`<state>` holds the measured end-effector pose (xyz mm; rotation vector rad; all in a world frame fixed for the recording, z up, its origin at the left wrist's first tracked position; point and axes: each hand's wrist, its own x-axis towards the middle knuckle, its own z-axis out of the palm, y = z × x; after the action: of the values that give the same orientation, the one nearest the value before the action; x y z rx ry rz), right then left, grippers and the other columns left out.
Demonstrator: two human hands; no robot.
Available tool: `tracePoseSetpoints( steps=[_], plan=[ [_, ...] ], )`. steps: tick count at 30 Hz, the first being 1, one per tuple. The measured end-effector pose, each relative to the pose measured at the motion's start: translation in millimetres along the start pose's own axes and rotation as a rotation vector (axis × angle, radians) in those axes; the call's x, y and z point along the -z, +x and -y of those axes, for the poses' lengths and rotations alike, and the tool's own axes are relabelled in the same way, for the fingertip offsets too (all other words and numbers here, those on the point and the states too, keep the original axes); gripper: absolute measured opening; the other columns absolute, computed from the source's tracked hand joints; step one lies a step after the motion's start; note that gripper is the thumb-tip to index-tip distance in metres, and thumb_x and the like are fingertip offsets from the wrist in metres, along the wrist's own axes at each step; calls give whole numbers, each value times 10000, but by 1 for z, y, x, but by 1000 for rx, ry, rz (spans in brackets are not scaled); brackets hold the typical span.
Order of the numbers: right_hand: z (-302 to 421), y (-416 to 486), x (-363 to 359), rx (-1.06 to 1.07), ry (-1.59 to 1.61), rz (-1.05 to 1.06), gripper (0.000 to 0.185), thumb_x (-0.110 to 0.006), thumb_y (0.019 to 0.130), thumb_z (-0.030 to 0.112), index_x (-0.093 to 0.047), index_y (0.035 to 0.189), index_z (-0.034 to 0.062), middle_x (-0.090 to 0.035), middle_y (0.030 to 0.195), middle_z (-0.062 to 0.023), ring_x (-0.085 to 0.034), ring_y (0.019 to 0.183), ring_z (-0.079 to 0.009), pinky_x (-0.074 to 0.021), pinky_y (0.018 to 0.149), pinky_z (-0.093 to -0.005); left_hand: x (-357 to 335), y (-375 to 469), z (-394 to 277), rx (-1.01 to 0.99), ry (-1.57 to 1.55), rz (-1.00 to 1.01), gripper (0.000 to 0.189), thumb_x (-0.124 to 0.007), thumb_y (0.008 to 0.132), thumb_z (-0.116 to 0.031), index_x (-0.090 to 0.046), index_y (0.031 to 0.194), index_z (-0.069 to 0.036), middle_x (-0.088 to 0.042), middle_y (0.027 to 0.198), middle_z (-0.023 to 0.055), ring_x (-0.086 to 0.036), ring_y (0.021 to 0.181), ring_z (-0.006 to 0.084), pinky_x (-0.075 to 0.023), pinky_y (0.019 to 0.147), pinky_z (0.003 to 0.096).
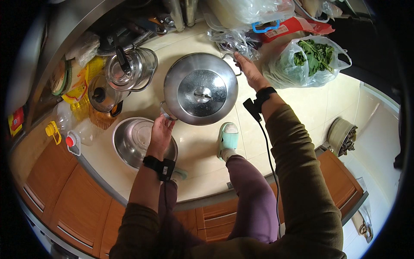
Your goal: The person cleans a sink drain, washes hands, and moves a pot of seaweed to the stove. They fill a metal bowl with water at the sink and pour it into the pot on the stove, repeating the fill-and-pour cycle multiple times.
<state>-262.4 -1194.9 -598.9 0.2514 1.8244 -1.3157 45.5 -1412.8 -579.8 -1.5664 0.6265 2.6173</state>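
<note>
A wide stainless steel pot (170,87) fills the middle of the view, covered by a domed metal lid (186,97) with a small loop handle on top. Water drops speckle the lid's centre. My left hand (160,134) grips the pot's wire side handle at the lower left. At the upper right, my right hand (248,71) is on the opposite handle, its fingers partly hidden. Whether the pot rests on the tiles or hangs just above them, I cannot tell. A steel basin (129,139) sits on the floor, partly behind my left hand and wrist.
Glass-lidded pots (127,76) and oil bottles (79,129) crowd the left. A plastic bag of leafy greens (278,71) stands right of my right hand; clear plastic bags (233,40) lie behind the pot. My slippered foot (229,137) is close below it. A black cable (267,145) hangs from my right wrist.
</note>
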Motion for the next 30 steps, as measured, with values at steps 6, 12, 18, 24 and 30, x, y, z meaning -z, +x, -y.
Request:
tracePoseSetpoints(
  steps=[6, 12, 18, 24, 30],
  plan=[
    [-19, -60, 17, 12, 214, -302, 720, -545, 828, 521, -423, 1264, -39, -470, 1275, -152, -413, 1192, -228, -276, 1010, -334, -14, -48, 5, 20, 63, -274, 306, -527, 864, -263, -475, 1139, -138, -487, 1007, -47, -460, 957, 125, -362, 847, 294],
    [-32, -188, 27, -83, 486, -277, 578, -465, 894, 438, -448, 1247, -20, -534, 1199, -148, -497, 1118, -240, -354, 971, -350, -67, -148, -6, 89, 160, -264, 420, -501, 874, -298, -408, 1213, -67, -439, 1073, 24, -435, 1014, 169, -362, 879, 319],
    [-1, -318, 45, 16, 683, -231, 472, -482, 905, 315, -472, 1231, -27, -573, 1139, -116, -535, 1046, -189, -385, 951, -309, -152, -235, -20, 147, 250, -150, 468, -486, 878, -311, -396, 1264, -62, -454, 1118, 30, -404, 1069, 192, -325, 932, 344],
    [51, -420, 95, -36, 794, -287, 461, -529, 882, 411, -582, 1119, 19, -628, 987, -41, -558, 891, -131, -425, 814, -275, -268, -317, -23, 229, 305, 63, 444, -403, 919, -291, -395, 1299, -64, -350, 1376, 43, -296, 1260, 254, -242, 1018, 391],
    [70, -508, 192, 118, 738, -421, 511, -454, 913, 429, -517, 1203, 13, -583, 1127, -115, -547, 1043, -197, -408, 912, -323, -357, -347, -8, 282, 538, 283, 380, -436, 896, -270, -476, 1197, -42, -516, 1172, 31, -459, 1084, 182, -378, 911, 345]
  ],
)
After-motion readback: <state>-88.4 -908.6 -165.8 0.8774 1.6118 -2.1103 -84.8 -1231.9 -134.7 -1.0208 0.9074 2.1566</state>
